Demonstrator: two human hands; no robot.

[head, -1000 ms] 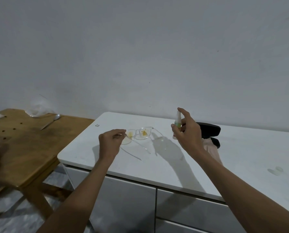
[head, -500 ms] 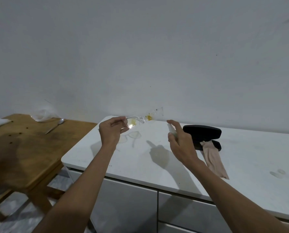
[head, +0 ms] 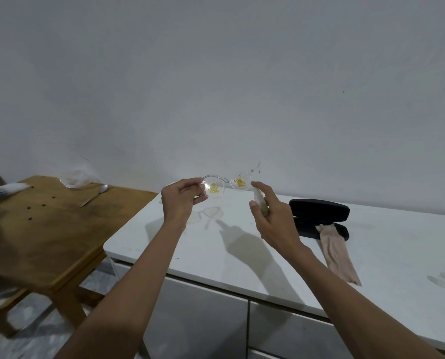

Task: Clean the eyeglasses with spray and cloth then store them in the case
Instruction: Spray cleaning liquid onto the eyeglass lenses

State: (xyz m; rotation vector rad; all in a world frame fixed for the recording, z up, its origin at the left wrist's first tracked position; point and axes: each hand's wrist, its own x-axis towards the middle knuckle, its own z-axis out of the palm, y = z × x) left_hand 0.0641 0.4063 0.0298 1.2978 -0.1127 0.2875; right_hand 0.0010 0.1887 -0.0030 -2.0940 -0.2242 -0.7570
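1. Head view, progress: A person holds the eyeglasses (head: 226, 184) up above the far left part of the white counter (head: 242, 255). The left hand (head: 181, 200) pinches the frame at its left end, fingers curled round the temple hinge. The right hand (head: 273, 216) is wrapped round a small spray bottle (head: 259, 200), forefinger on top, nozzle just beside the right lens.

2. Head view, what is done: Both lenses carry yellow smears, so by the look of it the cleaning has barely begun; spraying appears to be the step in hand. No mist can be made out.

3. Head view, what is left: The cloth (head: 336, 252) lies untouched, draped from the case (head: 320, 218) down toward the near edge, right of the hands. Wiping, folding the temples and storing the glasses all seem yet to come. The case stands open, lid raised, well apart from the glasses.

4. Head view, materials: The frame is clear, thin plastic with rounded lenses, nearly lost against the pale wall. The bottle is a slim translucent cylinder with a green tint low down. The cloth is soft, beige, long and limp. The case is a black, matte, oblong clamshell. The counter is smooth, glossy and lightly speckled with dirt.

5. Head view, surroundings: A worn wooden table (head: 47, 229) stands at left, bearing a spoon (head: 94, 195) and a crumpled plastic bag (head: 76, 176).
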